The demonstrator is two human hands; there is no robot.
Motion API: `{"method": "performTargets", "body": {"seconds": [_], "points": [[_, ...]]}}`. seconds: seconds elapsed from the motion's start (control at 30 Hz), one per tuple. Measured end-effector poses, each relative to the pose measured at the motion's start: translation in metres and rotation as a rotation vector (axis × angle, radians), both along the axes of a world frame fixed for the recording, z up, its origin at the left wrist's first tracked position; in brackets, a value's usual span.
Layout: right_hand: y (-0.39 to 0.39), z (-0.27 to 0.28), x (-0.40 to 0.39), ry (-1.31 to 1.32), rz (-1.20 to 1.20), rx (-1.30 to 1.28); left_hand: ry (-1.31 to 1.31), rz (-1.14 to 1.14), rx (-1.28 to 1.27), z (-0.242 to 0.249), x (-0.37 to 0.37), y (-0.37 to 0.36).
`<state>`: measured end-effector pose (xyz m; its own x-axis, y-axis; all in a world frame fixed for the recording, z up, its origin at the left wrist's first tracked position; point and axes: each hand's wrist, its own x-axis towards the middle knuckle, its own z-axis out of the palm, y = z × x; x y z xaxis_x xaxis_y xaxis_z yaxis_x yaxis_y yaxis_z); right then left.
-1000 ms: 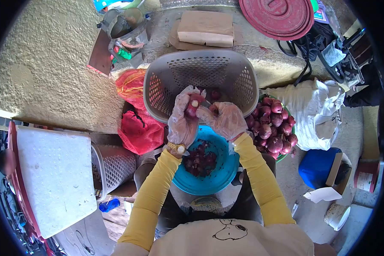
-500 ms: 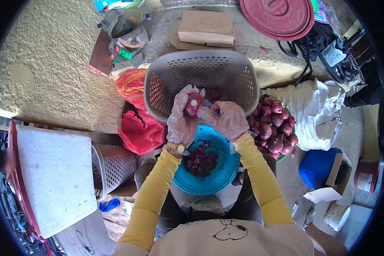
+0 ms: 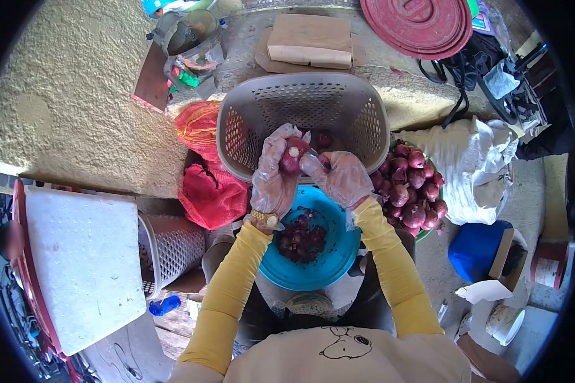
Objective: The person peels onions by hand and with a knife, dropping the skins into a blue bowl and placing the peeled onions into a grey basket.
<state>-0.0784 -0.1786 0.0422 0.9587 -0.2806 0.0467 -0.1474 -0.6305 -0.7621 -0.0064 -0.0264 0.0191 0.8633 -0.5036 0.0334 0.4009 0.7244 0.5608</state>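
Observation:
My left hand (image 3: 272,180), in a clear plastic glove, is closed around a red onion (image 3: 291,161) with a pale cut end facing up. Close against that onion is my gloved right hand (image 3: 346,180), its fingers curled around a small knife whose blade is mostly hidden now. Both hands are over the near rim of a grey-brown perforated basket (image 3: 300,82). Inside it lies another red onion (image 3: 324,139). Below my wrists stands a blue basin (image 3: 344,255) holding dark red onion skins and scraps (image 3: 301,236).
Many red onions (image 3: 412,185) fill a green container at the right, beside a white sack (image 3: 469,169). Red mesh bags (image 3: 211,198) lie to the left. A white foam box lid (image 3: 83,268) and a white perforated basket (image 3: 172,246) are farther left.
The knife blade, visible between the hands before, is now mostly out of sight. My right fingers have shifted slightly against the onion, which has turned a little in my left hand.

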Motion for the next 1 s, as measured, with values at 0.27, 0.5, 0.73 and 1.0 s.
{"method": "performTargets", "body": {"seconds": [0.27, 0.5, 0.73, 1.0], "points": [[0.003, 0.008, 0.0, 0.094, 0.033, 0.158, 0.01, -0.011, 0.007, -0.007, 0.001, 0.002], [0.003, -0.011, 0.0, -0.171, 0.097, 0.014, 0.031, 0.024, 0.007, -0.005, 0.001, -0.001], [-0.001, -0.003, 0.0, -0.143, -0.028, -0.24, 0.043, 0.04, -0.041, -0.008, 0.004, 0.0], [-0.001, -0.003, 0.001, -0.036, -0.028, -0.151, -0.009, 0.016, -0.02, -0.01, 0.004, 0.0]]}}
